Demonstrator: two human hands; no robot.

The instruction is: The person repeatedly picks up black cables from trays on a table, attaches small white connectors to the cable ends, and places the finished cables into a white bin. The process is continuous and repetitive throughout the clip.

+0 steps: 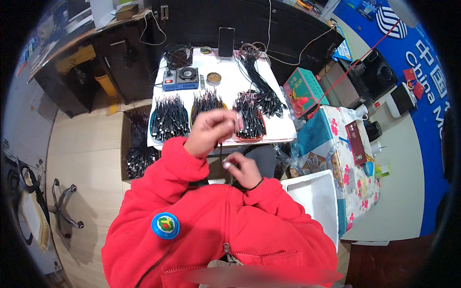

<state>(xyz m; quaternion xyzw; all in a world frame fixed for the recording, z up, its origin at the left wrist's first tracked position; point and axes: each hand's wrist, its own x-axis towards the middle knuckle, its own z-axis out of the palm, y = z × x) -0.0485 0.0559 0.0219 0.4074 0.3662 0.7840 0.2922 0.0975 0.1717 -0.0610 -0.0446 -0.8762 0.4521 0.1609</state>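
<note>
My left hand point(211, 132) is raised over the near edge of the white table point(283, 128), its fingers pinched together. Below it hangs a thin dark strand, seemingly a black cable point(221, 150), running down toward my right hand point(244, 171). That hand is lower and closer to my body, thumb and fingers closed near the strand's lower end; what lies between the fingertips is too small to make out. Behind my hands, short black cables stand bunched in a left bundle point(169, 117), a middle bundle point(206, 100) partly hidden by my left hand, and a right bundle point(249, 113).
At the back are a blue device with a fan point(180, 79), a round tin point(213, 78), a wire coil point(178, 56), a phone point(226, 42) and long black cables point(261, 89). A white foam box point(314, 197) sits at right, a carton of cables point(139, 153) at left.
</note>
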